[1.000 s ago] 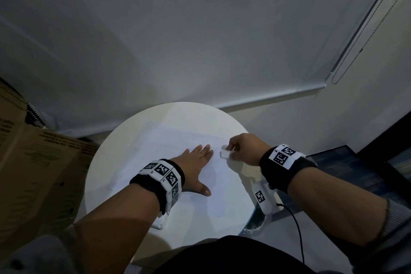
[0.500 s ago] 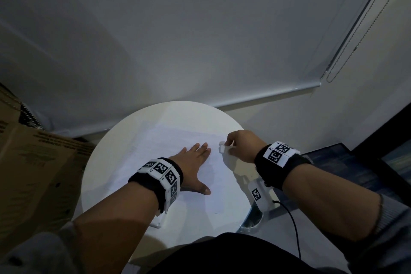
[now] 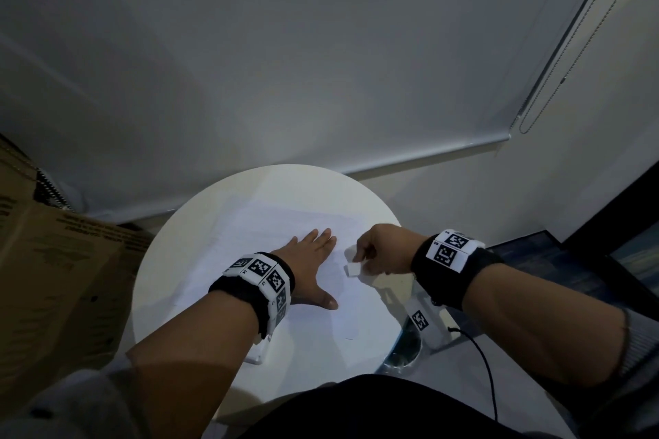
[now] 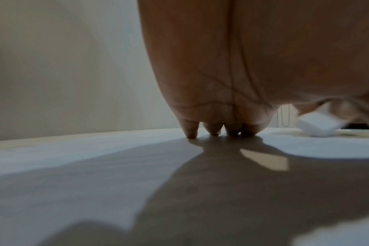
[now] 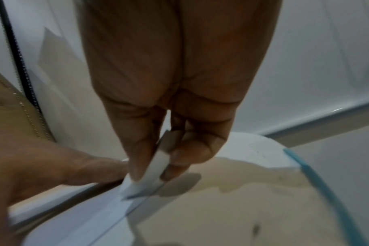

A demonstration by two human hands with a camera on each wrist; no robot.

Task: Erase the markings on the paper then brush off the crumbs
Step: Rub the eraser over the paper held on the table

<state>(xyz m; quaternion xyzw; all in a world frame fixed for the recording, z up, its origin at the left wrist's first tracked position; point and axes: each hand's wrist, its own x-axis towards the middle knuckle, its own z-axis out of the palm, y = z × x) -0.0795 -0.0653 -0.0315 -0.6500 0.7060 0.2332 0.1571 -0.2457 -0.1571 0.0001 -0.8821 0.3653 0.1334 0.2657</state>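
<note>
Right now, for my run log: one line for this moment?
left hand flat on paper | right hand pinches eraser at paper edge

A round white table (image 3: 185, 260) stands near the middle of the scene, close to a wall. Behind it, a pale roller blind (image 3: 285, 46) covers most of the far side, its bottom bar (image 3: 428, 151) slanting up toward the right. A beaded cord (image 3: 556, 82) hangs at the blind's right edge, beside a plain off-white wall (image 3: 606, 153). To the left, a brown cardboard box (image 3: 53, 278) leans near the table. At the right, dark bluish floor (image 3: 556, 260) shows. The light is dim and cool, with soft shadows.
</note>
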